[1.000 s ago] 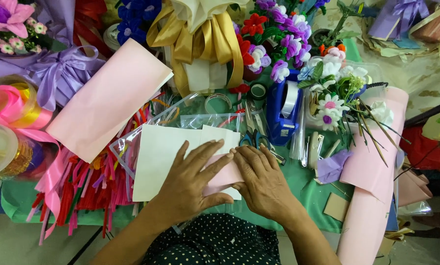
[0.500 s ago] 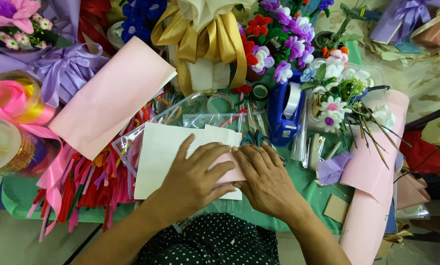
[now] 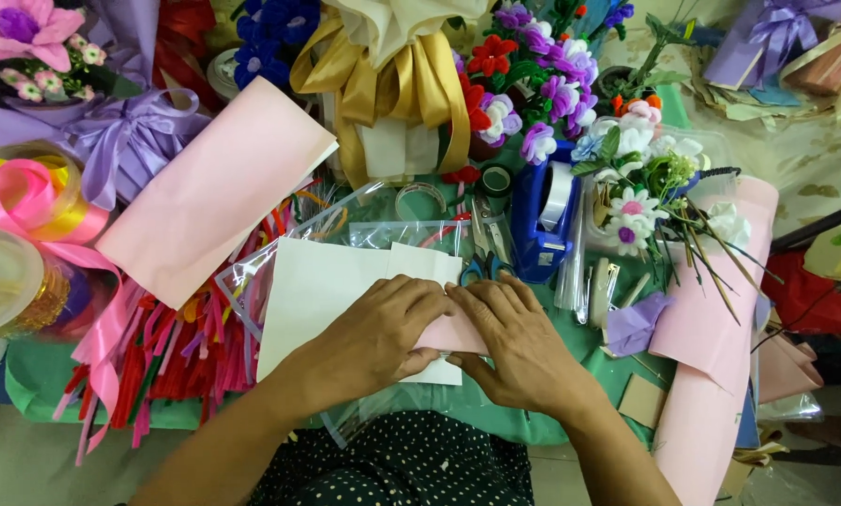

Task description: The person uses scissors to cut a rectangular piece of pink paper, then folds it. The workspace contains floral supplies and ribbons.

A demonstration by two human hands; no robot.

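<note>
The left hand (image 3: 373, 337) lies flat, fingers spread, pressing a small pale pink paper sheet (image 3: 453, 335) onto a larger cream paper sheet (image 3: 322, 290) on the green-covered counter (image 3: 495, 412). The right hand (image 3: 514, 342) pinches the pink sheet's edge. The cream sheet rests on slippery clear plastic bags (image 3: 397, 234), so a fold could skew. Blue-handled scissors (image 3: 481, 267) lie just beyond the fingertips.

Blue tape dispenser (image 3: 544, 217) beyond hands
</note>
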